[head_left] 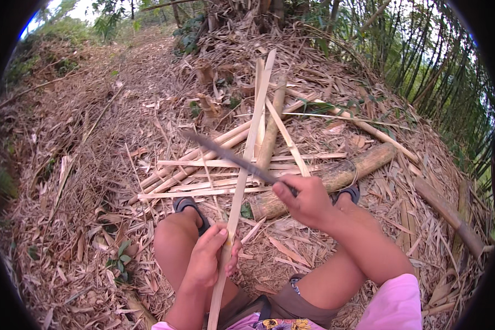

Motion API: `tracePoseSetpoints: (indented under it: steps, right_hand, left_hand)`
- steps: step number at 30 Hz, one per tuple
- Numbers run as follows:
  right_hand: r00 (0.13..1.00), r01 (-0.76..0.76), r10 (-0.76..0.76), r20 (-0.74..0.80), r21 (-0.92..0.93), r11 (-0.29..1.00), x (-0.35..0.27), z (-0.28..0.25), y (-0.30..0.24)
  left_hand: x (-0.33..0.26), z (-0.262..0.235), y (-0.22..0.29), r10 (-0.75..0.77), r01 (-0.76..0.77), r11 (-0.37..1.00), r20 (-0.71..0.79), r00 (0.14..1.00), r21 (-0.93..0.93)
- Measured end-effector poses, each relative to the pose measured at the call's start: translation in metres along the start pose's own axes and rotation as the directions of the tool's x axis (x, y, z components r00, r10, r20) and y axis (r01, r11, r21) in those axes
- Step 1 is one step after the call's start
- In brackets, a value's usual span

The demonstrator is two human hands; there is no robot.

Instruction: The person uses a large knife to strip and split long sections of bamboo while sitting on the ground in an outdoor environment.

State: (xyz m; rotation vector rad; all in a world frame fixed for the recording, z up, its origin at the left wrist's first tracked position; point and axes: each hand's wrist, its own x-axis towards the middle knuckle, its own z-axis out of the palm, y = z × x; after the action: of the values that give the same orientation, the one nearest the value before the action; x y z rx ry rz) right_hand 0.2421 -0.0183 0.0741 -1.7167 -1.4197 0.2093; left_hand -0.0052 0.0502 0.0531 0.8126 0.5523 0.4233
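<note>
A long pale bamboo strip (238, 204) slants up and away from my lap, its far end raised over the ground. My left hand (206, 256) is closed round its lower part, thumb lying along the face. In my right hand (308, 202) is the handle of a long dark-bladed knife (217, 148). The blade points to the far left and crosses in front of the strip above my left hand; whether its edge touches the strip I cannot tell. Beneath lie several split bamboo strips (214, 184), next to a thick bamboo pole (363, 165).
My sandalled feet (195, 212) stand on either side of the work. A second pole (272, 124) rests upright in line beyond the strips. Dry leaves and shavings (88, 220) cover the ground. Cut stumps (209, 107) rise farther off, and bamboo stems (423, 66) grow at the right.
</note>
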Motion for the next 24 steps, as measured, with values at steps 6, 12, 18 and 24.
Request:
tracePoseSetpoints:
  steps: [6, 12, 18, 24]
  right_hand:
    - [0.886, 0.44, -0.463, -0.01, -0.294, 0.848, -0.009, 0.02, -0.013]
    - [0.819, 0.551, -0.569, 0.067, -0.368, 0.749, -0.016, 0.029, -0.018]
    - [0.792, 0.591, -0.609, 0.039, -0.297, 0.75, -0.018, 0.033, -0.019]
    - [0.78, 0.61, -0.622, 0.075, -0.312, 0.728, -0.017, 0.025, -0.027]
  left_hand:
    - [0.008, 0.005, 0.014, 0.035, -0.034, 0.999, 0.077, 0.996, -0.013]
    - [0.008, 0.009, 0.014, 0.135, -0.138, 0.989, 0.059, 0.989, 0.045]
    - [0.008, 0.014, 0.007, 0.093, -0.087, 0.99, 0.052, 0.994, -0.114]
    - [0.006, 0.02, 0.0, 0.079, -0.073, 0.992, 0.048, 0.996, -0.104]
